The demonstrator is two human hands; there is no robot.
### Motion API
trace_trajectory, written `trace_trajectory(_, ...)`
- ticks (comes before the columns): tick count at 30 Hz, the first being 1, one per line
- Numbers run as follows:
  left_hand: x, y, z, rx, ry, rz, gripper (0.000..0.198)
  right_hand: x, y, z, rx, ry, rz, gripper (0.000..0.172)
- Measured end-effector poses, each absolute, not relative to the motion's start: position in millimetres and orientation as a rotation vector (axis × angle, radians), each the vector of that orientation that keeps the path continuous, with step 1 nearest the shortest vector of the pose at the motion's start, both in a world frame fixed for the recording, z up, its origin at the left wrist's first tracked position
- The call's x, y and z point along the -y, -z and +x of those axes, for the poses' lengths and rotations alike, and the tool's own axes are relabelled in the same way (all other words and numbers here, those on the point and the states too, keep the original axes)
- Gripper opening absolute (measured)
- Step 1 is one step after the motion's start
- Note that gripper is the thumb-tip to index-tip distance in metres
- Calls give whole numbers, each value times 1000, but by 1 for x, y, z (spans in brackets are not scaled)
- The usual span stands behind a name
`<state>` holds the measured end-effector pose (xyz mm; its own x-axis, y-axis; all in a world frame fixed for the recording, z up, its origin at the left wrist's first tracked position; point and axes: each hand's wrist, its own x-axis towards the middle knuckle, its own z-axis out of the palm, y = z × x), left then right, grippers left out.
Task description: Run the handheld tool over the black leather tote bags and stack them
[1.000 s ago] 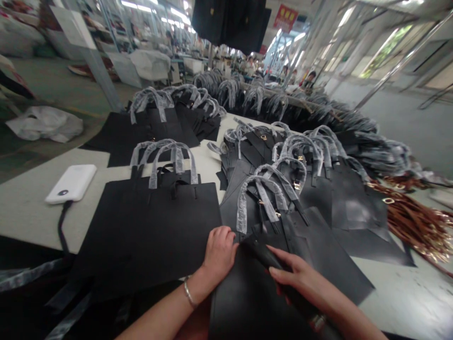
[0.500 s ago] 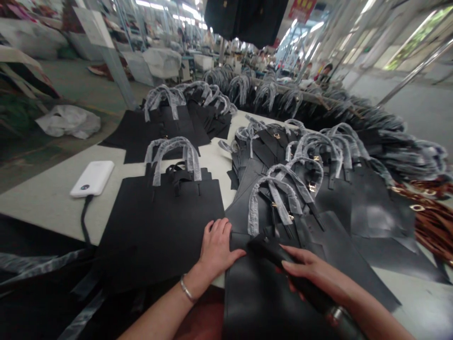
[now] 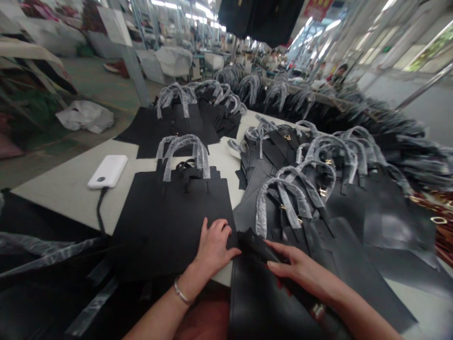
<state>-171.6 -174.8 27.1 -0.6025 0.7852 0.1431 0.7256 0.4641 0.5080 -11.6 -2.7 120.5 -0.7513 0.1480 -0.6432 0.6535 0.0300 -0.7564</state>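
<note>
The right hand [image 3: 300, 270] holds a thick black strip [image 3: 256, 245] on top of a black leather bag [image 3: 269, 302]. Its fingers [image 3: 283, 269] are close together and curl over the strip. The strip lies on a slant, and its end points up and left, just past the fingertips. Just left of the strip, the left hand [image 3: 214, 248] lies flat on a second black bag [image 3: 170, 222], with its fingers a little apart. A silver bangle [image 3: 180, 293] sits on that wrist. Past the fingers, more black bags [image 3: 339, 203] lie in a heap, with handles [image 3: 184, 151] wrapped in shiny plastic. Far left of the fingers, a white power bank [image 3: 107, 171] with a black cord [image 3: 101, 208] sits on the pale table [image 3: 63, 186]. Far right lie brown straps [image 3: 440, 236].
</note>
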Motion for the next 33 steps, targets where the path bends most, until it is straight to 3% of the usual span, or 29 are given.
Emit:
trace_trajectory(12, 175, -36, -169, -2630, -752, 1264, 29, -2, -117, -48, -1836, 1879, 711, 61)
trace_trajectory(16, 180, -41, -137, -2428, -724, 1426, 29, -9, -122, -28, -1807, 1830, 737, 59)
trace_trajectory(27, 165, 1, -50, -2290, -694, 2017, 42, -17, -125, 14, -1835, 1723, 998, 76)
trace_trajectory(33, 166, 16, -59, -2160, -907, 2192, 25, -12, -131, 28, -1824, 1650, 974, 79)
